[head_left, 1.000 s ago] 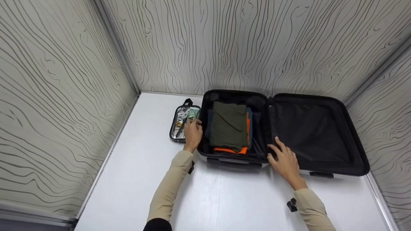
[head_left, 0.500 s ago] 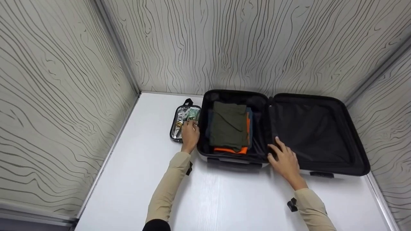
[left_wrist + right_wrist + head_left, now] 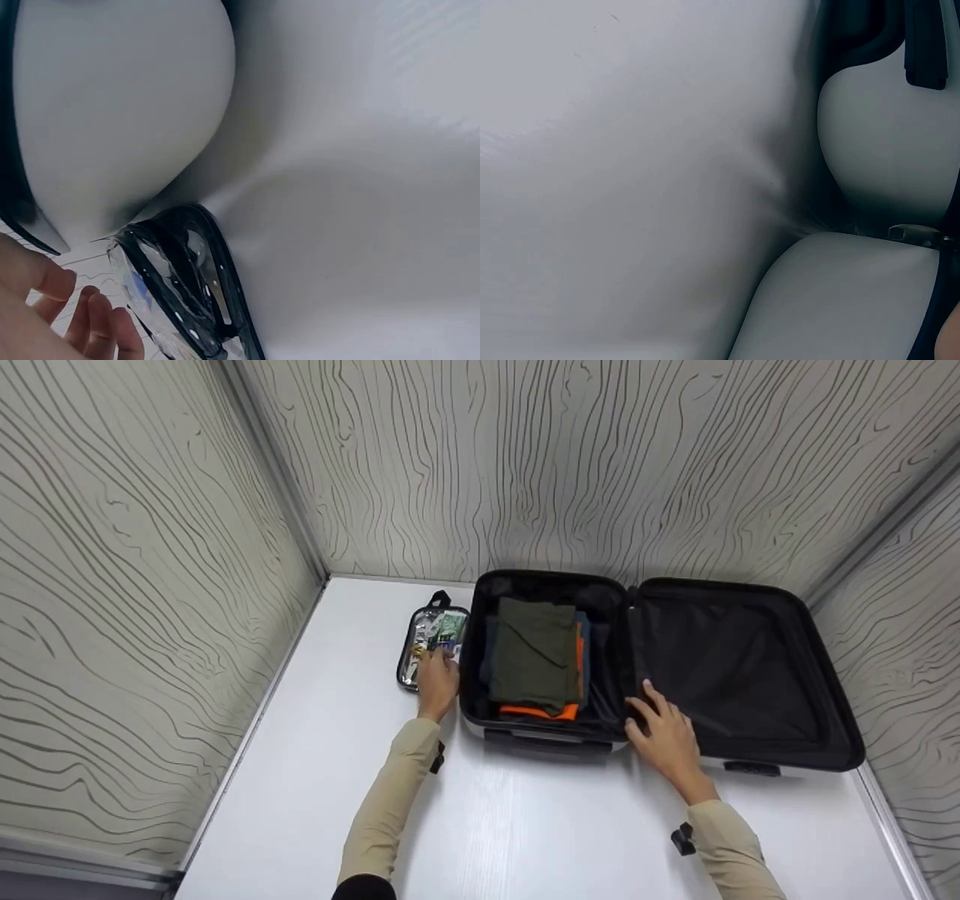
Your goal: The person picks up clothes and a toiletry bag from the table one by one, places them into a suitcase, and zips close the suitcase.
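Observation:
A clear zip pouch [image 3: 448, 624] with black trim lies on the white table, left of the open suitcase [image 3: 735, 675]. Over the pouch's near right part is my left hand [image 3: 437, 684]. In the left wrist view that hand [image 3: 67, 315] has loosely bent fingers and a visible gap to the pouch [image 3: 184, 281]. My right hand [image 3: 666, 739] touches the suitcase near its hinge, with its fingers spread and relaxed. A dark green folded garment [image 3: 532, 652] tops a stack in the left shell, above an orange one [image 3: 538, 712] and a blue one.
The suitcase's black-lined lid lies flat to the right, by the side wall. Its carry handle [image 3: 547, 744] faces the near side. White table [image 3: 480, 825] extends in front. Wood-patterned panels [image 3: 465, 472] stand at the back and both sides.
My left hand has moved a little left and toward me, from the suitcase's left rim across the pouch. More of the pouch's contents show. My right hand and the suitcase have stayed put.

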